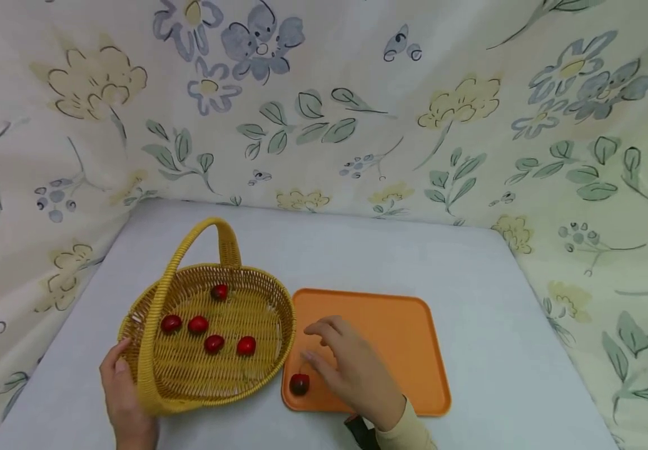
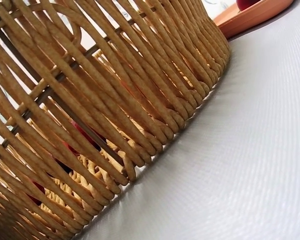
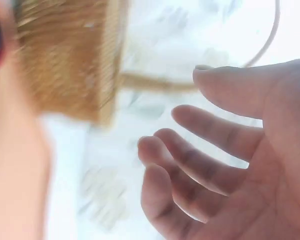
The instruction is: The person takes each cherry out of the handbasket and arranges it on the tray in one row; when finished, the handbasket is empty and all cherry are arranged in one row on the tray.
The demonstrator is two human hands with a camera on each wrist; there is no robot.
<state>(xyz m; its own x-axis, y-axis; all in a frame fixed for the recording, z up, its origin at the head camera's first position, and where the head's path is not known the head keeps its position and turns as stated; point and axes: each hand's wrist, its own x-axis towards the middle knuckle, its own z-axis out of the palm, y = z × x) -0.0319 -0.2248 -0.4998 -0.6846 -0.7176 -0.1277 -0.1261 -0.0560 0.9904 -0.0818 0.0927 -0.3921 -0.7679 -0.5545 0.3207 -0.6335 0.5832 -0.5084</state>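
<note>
A yellow wicker basket (image 1: pixel 262 275) with an arched handle stands on the left, with several red cherries (image 1: pixel 246 345) inside. My left hand (image 1: pixel 127 400) holds the basket's left rim; in the left wrist view the woven wall (image 2: pixel 115 75) fills much of the picture and hides the fingers. To the right, my right hand (image 1: pixel 352 365) hovers over an orange tray (image 1: pixel 391 350), fingers loosely bent and apart. Below its thumb, one dark red cherry (image 1: pixel 299 384) with a thin stem lies in the tray's near left corner. In the right wrist view no thing shows between the fingers (image 3: pixel 205 155).
Basket and tray stand side by side, nearly touching, on a white-covered table (image 1: pixel 498 312). A flowered cloth (image 1: pixel 324 112) hangs behind and along the sides. A thin curved strand (image 3: pixel 270 40) shows above the thumb in the right wrist view; what it is I cannot tell.
</note>
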